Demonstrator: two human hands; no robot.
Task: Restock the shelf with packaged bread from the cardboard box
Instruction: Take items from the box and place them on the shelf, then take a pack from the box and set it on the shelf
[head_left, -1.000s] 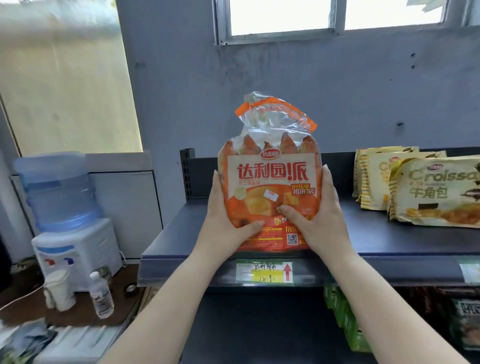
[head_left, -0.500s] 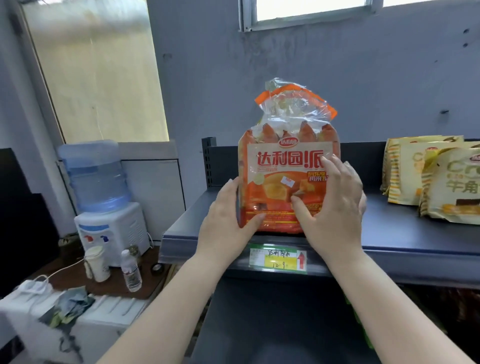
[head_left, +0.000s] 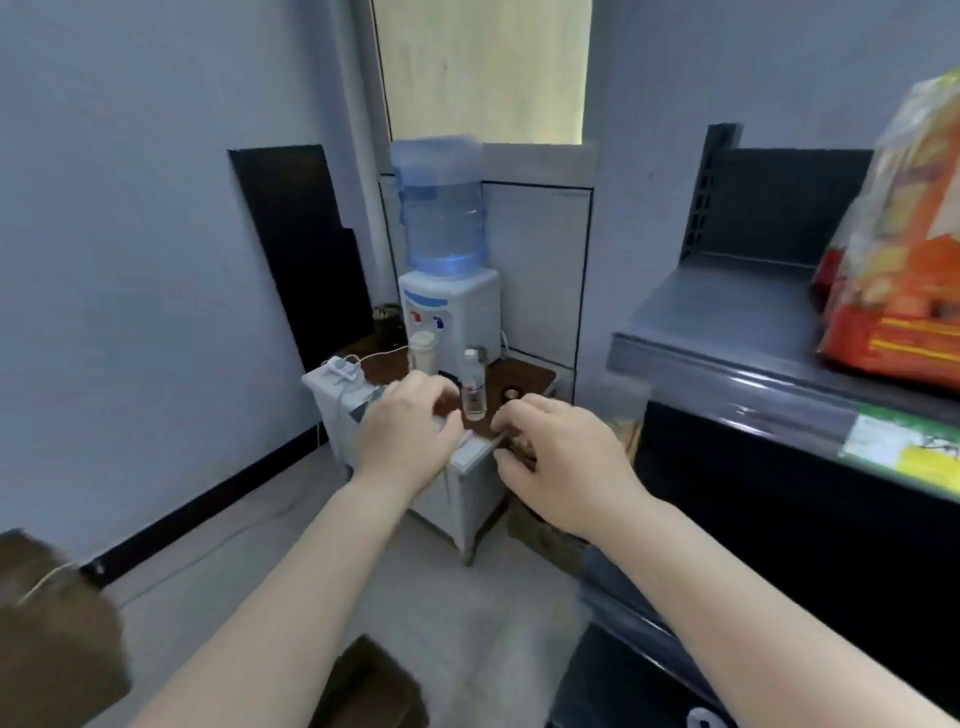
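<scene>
An orange bread package (head_left: 904, 260) stands upright on the dark grey shelf (head_left: 727, 332) at the far right, partly cut off by the frame edge. My left hand (head_left: 410, 431) and my right hand (head_left: 556, 462) hover in mid-air left of the shelf, both empty, fingers loosely curled. A brown cardboard box (head_left: 545, 535) shows low behind my right hand, between the small cabinet and the shelf unit; its contents are hidden.
A water dispenser (head_left: 447, 270) with a blue bottle stands on a small cabinet (head_left: 467, 467) in the corner, with a small bottle (head_left: 474, 387) and a cup beside it. A yellow-green price label (head_left: 904, 452) sits on the shelf edge. Brown furniture (head_left: 57, 623) is at the lower left.
Both hands let go of the orange bread package, which now stands on the shelf. The view swung left and down, and my hands moved away from the shelf.
</scene>
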